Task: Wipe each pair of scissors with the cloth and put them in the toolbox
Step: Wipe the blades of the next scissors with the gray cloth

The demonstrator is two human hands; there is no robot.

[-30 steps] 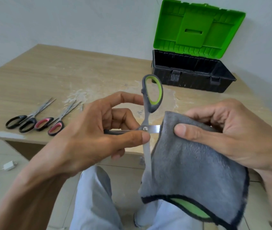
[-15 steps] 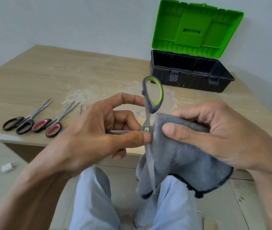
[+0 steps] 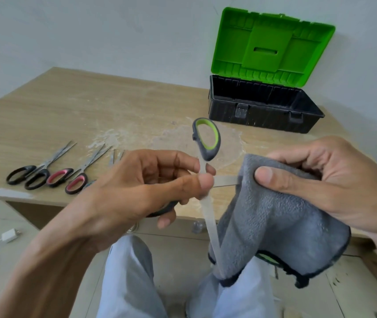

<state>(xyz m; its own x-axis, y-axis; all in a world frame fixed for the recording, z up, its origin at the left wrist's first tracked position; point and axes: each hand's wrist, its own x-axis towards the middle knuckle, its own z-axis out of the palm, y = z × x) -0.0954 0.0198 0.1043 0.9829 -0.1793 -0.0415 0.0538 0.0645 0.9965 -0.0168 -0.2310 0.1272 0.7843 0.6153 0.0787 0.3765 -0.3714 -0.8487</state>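
Observation:
My left hand [image 3: 137, 191] grips a pair of grey-and-green scissors [image 3: 207, 138] near the pivot, blades spread wide apart. One blade points down toward my lap and the other runs right into the grey cloth [image 3: 274, 226]. My right hand [image 3: 320, 180] pinches the cloth around that horizontal blade, thumb on top. Two more pairs lie at the table's left front: black-handled scissors [image 3: 28, 176] and red-handled scissors [image 3: 68, 180]. Tips of a further pair show behind my left hand. The black toolbox [image 3: 263, 118] stands open at the back right, its green lid [image 3: 272, 47] up.
The wooden table [image 3: 91, 115] has a pale dusty patch in its middle. Its front edge runs just behind my hands, which hover over my lap. A white charger plug [image 3: 9, 235] lies on the tiled floor at the left.
My right hand slid the cloth in to the pivot and then back out to the right along the horizontal blade, baring part of it. The left hand's grip shifted slightly.

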